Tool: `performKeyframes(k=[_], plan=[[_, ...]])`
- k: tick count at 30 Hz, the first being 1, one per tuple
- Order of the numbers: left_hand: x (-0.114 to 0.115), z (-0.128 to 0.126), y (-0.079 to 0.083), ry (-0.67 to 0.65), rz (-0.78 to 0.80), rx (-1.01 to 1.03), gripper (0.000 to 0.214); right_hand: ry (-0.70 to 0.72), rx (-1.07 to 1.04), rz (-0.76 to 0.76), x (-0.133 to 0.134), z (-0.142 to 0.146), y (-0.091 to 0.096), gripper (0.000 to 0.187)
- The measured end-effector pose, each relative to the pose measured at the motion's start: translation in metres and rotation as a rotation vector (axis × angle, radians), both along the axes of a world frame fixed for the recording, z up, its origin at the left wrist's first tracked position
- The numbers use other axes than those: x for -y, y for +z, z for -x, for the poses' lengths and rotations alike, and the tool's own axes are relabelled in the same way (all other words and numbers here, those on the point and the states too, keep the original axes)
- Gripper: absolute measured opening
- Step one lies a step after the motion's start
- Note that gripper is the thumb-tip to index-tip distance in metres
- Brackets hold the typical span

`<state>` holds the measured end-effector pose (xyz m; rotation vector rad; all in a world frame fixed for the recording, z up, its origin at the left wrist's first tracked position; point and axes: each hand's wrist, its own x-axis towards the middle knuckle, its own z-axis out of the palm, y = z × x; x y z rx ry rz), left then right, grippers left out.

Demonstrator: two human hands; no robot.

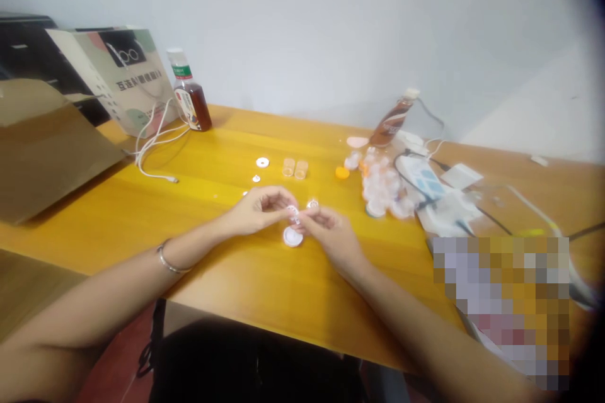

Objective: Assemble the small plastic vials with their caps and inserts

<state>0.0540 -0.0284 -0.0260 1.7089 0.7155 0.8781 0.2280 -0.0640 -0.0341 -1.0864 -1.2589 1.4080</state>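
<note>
Over the middle of the yellow wooden table [227,271], my left hand [259,209] and my right hand [328,233] meet at the fingertips. Both pinch a small white round part [293,213] between them; its details are blurred. Just below it on the table lies a white round cap-like piece [293,237]. Behind my right fingers sits a small white gear-like part [312,204]. Farther back are a flat white ring [262,162], a tiny white piece [256,179] and two small clear cups [294,168] side by side.
To the right, a pile of clear and white pieces [382,182] lies by an orange cap [342,172], a tilted drink bottle [394,118] and a power strip [420,179] with cables. At left stand a dark bottle [193,97], a paper bag [127,82], a white cable [154,164] and a cardboard box [51,145].
</note>
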Motion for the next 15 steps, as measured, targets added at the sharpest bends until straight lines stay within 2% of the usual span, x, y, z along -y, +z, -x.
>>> performKeyframes(k=[4, 8, 11, 15], plan=[[-0.003, 0.004, 0.0, 0.035, -0.062, 0.02, 0.022, -0.015, 0.331, -0.254, 0.001, -0.007, 0.004, 0.027], [-0.004, 0.009, 0.001, 0.009, -0.152, -0.053, 0.015, 0.115, 0.721, -0.565, 0.002, -0.012, 0.003, 0.032], [-0.002, 0.009, 0.002, -0.066, -0.194, -0.133, 0.016, 0.171, 0.816, -0.641, 0.0, -0.011, -0.003, 0.024], [0.003, 0.007, 0.001, -0.146, -0.227, -0.225, 0.017, 0.149, 0.841, -0.649, -0.003, -0.009, -0.011, 0.021]])
